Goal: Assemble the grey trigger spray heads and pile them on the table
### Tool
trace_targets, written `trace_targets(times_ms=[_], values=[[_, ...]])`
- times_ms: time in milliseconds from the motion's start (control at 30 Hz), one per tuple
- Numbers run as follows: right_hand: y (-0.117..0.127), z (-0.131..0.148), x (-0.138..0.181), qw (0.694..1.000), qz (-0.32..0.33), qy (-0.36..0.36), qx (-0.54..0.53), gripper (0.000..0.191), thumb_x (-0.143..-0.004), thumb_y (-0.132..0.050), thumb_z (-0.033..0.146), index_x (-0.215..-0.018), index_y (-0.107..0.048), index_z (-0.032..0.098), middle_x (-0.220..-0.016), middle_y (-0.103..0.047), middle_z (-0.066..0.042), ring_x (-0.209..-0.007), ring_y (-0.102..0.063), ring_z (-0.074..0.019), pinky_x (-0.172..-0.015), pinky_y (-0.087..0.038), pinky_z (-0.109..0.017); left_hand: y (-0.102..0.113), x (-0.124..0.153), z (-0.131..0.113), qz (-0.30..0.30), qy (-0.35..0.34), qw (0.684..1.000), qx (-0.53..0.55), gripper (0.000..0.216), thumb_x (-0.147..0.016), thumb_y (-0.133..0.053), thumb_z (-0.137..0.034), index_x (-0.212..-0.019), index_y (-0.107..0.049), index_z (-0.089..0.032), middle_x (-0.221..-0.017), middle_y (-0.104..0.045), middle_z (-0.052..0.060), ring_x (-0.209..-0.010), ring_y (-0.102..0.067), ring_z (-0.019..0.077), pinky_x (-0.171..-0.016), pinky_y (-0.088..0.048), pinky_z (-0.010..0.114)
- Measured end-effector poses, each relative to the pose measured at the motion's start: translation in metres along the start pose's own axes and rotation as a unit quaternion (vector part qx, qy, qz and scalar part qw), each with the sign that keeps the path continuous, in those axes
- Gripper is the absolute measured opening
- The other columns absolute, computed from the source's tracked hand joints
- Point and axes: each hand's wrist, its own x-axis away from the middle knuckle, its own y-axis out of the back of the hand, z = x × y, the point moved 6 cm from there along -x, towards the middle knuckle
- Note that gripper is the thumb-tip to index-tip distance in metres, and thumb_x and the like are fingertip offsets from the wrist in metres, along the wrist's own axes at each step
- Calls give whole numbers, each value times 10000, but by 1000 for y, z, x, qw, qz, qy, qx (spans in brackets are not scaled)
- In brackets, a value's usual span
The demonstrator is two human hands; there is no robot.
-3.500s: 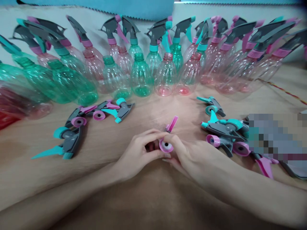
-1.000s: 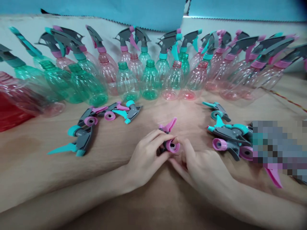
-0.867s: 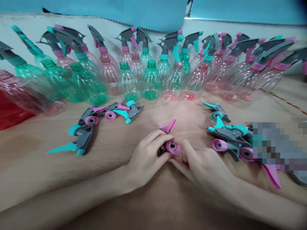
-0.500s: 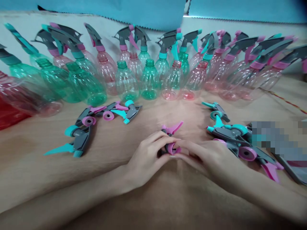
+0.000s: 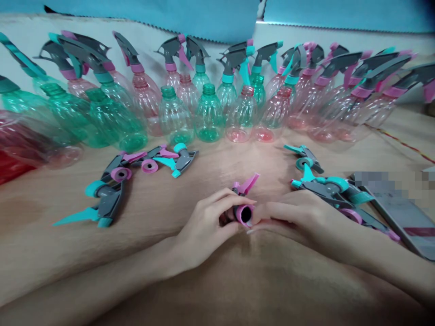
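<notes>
My left hand [image 5: 209,222] is closed around a grey and pink trigger spray head [image 5: 244,214]. The head's round pink collar faces me with its dark opening showing, and the pink trigger points up and away. My right hand [image 5: 288,213] is closed in a pinch at the collar's right rim, thumb and fingertips together. A small whitish bit shows by those fingertips, too small to make out. More spray heads, grey with pink or turquoise parts, lie left of my hands, such as a turquoise one [image 5: 110,203], and beside my right hand, such as another turquoise one [image 5: 319,188].
Along the wall stand several clear green and pink bottles, some uncapped like the green bottle [image 5: 209,113], others with spray heads. A phone [image 5: 404,217] lies at right, partly blurred out. Red plastic [image 5: 13,158] is at far left, and a twisted cord [image 5: 401,140] at right.
The spray head's collar has turned more toward me, and its dark opening now shows clearly. My right fingertips have shifted from over the opening to its right rim. The view has moved slightly.
</notes>
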Motion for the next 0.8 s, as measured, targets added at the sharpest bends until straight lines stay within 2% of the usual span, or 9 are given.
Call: trace_targets(times_ms=[133,267,400,533,700,800], values=[[13,10,3,998,-52,24,-6,130,-929,-514,237,-877,-632,244,-667,-607,45,-566,-534,-89,-517,-357,-216,1,0,1,-12,2,1000,22,241,-808,-665,-111,-1026,-648,-211,-918,-632,-3,-778,-581,127,-656,-448,231],[26,20,5,991,-131,20,31,259,-938,-496,313,-710,-557,205,-537,-512,55,-462,-449,-69,-444,-328,-199,2,-1,2,-18,7,999,27,226,-798,-685,-133,-1007,-648,-209,-926,-647,2,-761,-582,131,-653,-447,238],[20,21,6,980,-185,38,58,242,-939,-479,244,-704,-522,204,-550,-558,35,-478,-488,-78,-441,-334,-209,1,-1,1,-10,7,999,40,238,-795,-706,-185,-1025,-650,-210,-953,-657,11,-822,-604,151,-726,-461,266],[5,18,5,981,-159,101,42,136,-918,-496,165,-819,-587,188,-557,-556,39,-493,-493,-90,-474,-355,-224,1,0,0,-14,-8,998,66,250,-790,-703,-141,-1026,-645,-203,-983,-667,10,-869,-614,155,-775,-460,273],[7,12,0,995,-72,62,3,165,-942,-486,224,-962,-644,182,-744,-700,5,-632,-615,-90,-571,-444,-209,1,-1,2,-16,-3,998,67,280,-776,-723,-150,-1040,-647,-206,-977,-670,8,-860,-617,155,-796,-460,284],[20,16,-1,994,-95,53,-18,151,-935,-499,211,-951,-648,190,-776,-706,14,-639,-614,-73,-578,-452,-190,1,-2,2,-18,4,997,70,290,-766,-741,-175,-1040,-650,-208,-982,-668,6,-854,-613,151,-806,-459,284]])
